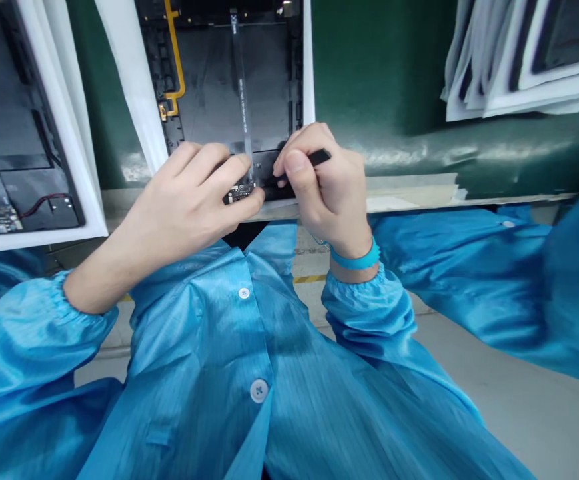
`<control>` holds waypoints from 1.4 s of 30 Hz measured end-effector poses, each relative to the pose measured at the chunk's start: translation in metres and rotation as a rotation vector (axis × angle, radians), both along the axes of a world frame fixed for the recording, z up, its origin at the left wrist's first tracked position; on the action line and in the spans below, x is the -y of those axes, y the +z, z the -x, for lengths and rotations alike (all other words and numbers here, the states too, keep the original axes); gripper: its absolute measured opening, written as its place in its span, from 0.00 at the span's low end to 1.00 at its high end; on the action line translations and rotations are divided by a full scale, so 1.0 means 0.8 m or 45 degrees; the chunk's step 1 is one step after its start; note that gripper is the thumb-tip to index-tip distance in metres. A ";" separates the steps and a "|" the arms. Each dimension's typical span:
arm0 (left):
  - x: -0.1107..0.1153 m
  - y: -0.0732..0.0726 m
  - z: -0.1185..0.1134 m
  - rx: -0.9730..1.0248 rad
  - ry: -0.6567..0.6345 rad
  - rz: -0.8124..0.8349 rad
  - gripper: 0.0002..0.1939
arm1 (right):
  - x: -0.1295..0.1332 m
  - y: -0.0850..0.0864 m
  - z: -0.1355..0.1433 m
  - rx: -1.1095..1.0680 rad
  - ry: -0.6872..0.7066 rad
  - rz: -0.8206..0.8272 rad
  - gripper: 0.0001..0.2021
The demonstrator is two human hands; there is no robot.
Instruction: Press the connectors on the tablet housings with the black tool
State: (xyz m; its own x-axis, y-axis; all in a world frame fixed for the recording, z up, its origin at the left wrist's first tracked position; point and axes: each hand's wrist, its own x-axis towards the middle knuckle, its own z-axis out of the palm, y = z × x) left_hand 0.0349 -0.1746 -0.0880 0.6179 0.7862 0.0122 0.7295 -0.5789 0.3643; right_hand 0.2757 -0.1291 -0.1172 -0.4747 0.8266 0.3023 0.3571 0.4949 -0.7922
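Observation:
An opened tablet housing [209, 87] lies at the table edge, its dark inside facing up. A grey flat ribbon cable [242, 100] runs down it to a small circuit board [240, 193]. My left hand [194, 187] rests over the housing's lower end, thumb and fingers spread on either side of that board. My right hand [326, 180] is closed around a slim black tool [319, 157], whose flat end sticks out past the thumb. The tool's tip is mostly hidden beside my fingers, so its kind cannot be made out. A blue band [356, 257] circles my right wrist.
Another opened tablet housing [14, 133] lies on white foam sheeting [76, 133] at left. Stacked white foam sheets [474, 87] with a dark panel sit at right on the green mat [374, 80]. Blue-sleeved co-worker's clothing [494, 287] appears close on the right.

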 end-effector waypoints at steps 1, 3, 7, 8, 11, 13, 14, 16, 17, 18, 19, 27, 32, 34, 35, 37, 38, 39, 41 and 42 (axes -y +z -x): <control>0.001 0.000 0.000 -0.004 -0.004 -0.011 0.21 | 0.000 0.000 0.000 -0.012 0.006 -0.015 0.18; 0.002 -0.002 0.000 -0.012 -0.013 -0.048 0.20 | 0.000 -0.001 0.000 -0.019 0.005 -0.010 0.18; 0.002 -0.002 0.001 -0.017 0.012 -0.099 0.17 | 0.001 -0.003 -0.001 0.018 -0.060 0.087 0.20; 0.001 -0.001 0.001 0.002 0.043 -0.103 0.17 | 0.001 -0.003 -0.001 0.013 -0.067 0.088 0.20; -0.006 0.000 -0.002 0.055 0.135 -0.063 0.17 | 0.000 -0.005 -0.001 -0.053 -0.076 0.018 0.20; -0.011 -0.001 -0.005 0.061 0.159 -0.019 0.17 | 0.000 -0.005 -0.001 -0.074 -0.074 -0.014 0.20; -0.013 -0.002 -0.007 0.065 0.167 -0.002 0.17 | 0.000 -0.005 -0.001 -0.070 -0.066 -0.021 0.21; -0.016 -0.002 -0.009 0.086 0.187 0.031 0.17 | 0.000 -0.004 -0.002 -0.049 -0.050 -0.045 0.20; -0.017 -0.002 -0.010 0.102 0.203 0.057 0.17 | 0.000 -0.003 -0.002 -0.042 -0.048 -0.062 0.19; -0.018 -0.001 -0.011 0.119 0.222 0.090 0.16 | -0.001 -0.002 -0.003 -0.030 -0.040 -0.073 0.19; -0.018 0.000 -0.012 0.136 0.246 0.129 0.16 | -0.001 0.000 -0.003 -0.013 -0.023 -0.075 0.18; -0.022 0.012 -0.026 0.036 0.290 0.206 0.13 | 0.000 0.006 -0.002 0.002 -0.009 -0.007 0.15; -0.018 0.013 -0.038 -0.079 0.348 0.142 0.12 | 0.002 0.011 -0.002 0.035 -0.005 0.044 0.17; -0.016 0.015 -0.040 -0.099 0.372 0.139 0.10 | 0.002 0.012 -0.002 0.039 0.008 0.020 0.16; -0.016 0.016 -0.041 -0.110 0.383 0.141 0.10 | 0.002 0.012 -0.002 0.044 0.013 0.011 0.15; -0.015 0.018 -0.043 -0.127 0.410 0.149 0.09 | 0.001 0.011 -0.002 0.043 0.024 -0.004 0.15; -0.015 0.018 -0.044 -0.131 0.426 0.156 0.09 | 0.001 0.010 -0.002 0.026 0.026 -0.016 0.16; -0.015 0.019 -0.046 -0.133 0.443 0.161 0.08 | 0.001 0.009 -0.002 0.002 0.022 -0.029 0.16; -0.015 0.019 -0.051 -0.135 0.471 0.165 0.07 | 0.001 0.007 -0.001 -0.028 -0.010 -0.025 0.18; -0.016 0.019 -0.053 -0.136 0.481 0.164 0.06 | 0.001 0.006 -0.001 -0.034 -0.038 -0.008 0.19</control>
